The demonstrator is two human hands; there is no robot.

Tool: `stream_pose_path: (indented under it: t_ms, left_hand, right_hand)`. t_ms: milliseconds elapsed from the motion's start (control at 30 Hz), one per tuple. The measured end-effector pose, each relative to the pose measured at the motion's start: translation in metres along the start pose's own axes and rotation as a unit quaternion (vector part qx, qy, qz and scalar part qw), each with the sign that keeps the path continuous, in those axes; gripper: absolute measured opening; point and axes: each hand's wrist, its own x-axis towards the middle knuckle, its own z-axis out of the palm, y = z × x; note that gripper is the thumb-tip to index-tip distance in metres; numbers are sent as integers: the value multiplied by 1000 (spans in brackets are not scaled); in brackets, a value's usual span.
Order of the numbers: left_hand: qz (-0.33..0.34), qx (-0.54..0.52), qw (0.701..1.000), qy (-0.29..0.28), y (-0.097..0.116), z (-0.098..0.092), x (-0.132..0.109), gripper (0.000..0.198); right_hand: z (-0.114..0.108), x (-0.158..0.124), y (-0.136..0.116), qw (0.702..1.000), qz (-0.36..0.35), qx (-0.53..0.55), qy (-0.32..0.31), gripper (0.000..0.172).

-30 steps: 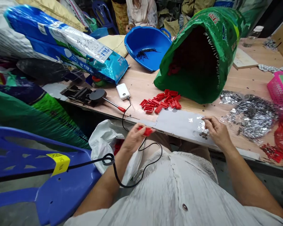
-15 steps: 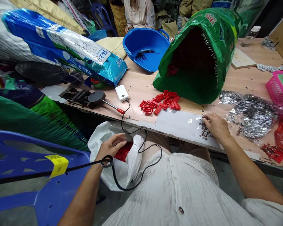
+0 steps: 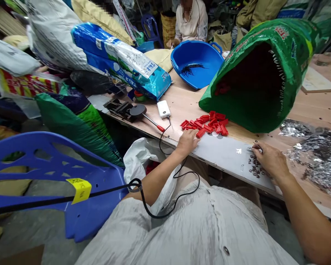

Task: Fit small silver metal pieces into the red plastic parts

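Note:
My left hand (image 3: 188,142) reaches over the table's near edge to a pile of small red plastic cases (image 3: 213,123). Its fingers curl at a red case (image 3: 200,133) on the pile's near side; the fingertips are partly hidden. My right hand (image 3: 271,160) is closed in a pinch above the grey plate (image 3: 220,152), on a thin dark metal piece (image 3: 257,144) whose exact kind is too small to make out. Below its fingers lie several small dark metal parts (image 3: 255,167). A flat silvery metal piece (image 3: 238,151) rests to their left.
A green sack (image 3: 298,73) gapes open behind the pile. A blue basin (image 3: 182,79), a white device (image 3: 163,109) with a cable, and a lever tool (image 3: 139,110) stand left. Bagged metal parts (image 3: 320,154) lie right. A white bag (image 3: 138,158) sits below the edge. Someone sits opposite.
My left hand has moved from above the white bag up to the red cases, its fingers curling in. My right hand stays pinched over the plate. The view has swung left.

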Motion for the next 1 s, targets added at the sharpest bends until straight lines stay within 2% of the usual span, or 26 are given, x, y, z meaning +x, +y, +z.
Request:
stream_pose_path:
  t_ms: [167, 333, 433, 500, 567, 633, 700, 800, 867, 933, 1000]
  left_hand:
    - [-8, 115, 993, -15, 14, 18, 23, 28]
    - [-29, 122, 992, -1, 18, 18, 27, 13]
    - [-16, 56, 998, 31, 20, 13, 22, 13]
    - [-30, -39, 998, 34, 22, 9, 17, 13]
    - [-64, -164, 984, 21, 25, 6, 10, 14]
    - [-94, -288, 953, 10, 31, 2, 2, 18]
    - [-104, -407, 907, 11, 38, -1, -5, 25]
    - [-128, -573, 809, 7, 51, -7, -14, 40]
    - [-160, -636, 755, -4, 58, -12, -18, 48]
    - [-185, -661, 728, -17, 63, -15, -21, 48]
    - [-186, -671, 717, -23, 67, -15, -24, 46]
  right_hand:
    - [1, -10, -2, 998, -18, 46, 24, 25]
    - [-4, -19, -7, 992, -37, 117, 34, 21]
    - [-7, -23, -10, 986, -49, 158, 34, 20]
    - [-9, -25, -13, 981, -56, 181, 40, 21]
    - [-11, -26, -17, 976, -65, 202, 43, 22]
    - [-12, -28, -24, 972, -73, 220, 41, 24]
    - [-13, -30, -33, 968, -81, 233, 37, 25]
    - [-14, -34, -47, 961, -101, 255, 34, 23]
    - [-14, -36, -54, 955, -117, 273, 27, 22]
    - [-15, -39, -60, 949, -124, 289, 19, 22]
    - [-16, -41, -65, 945, -122, 304, 14, 22]
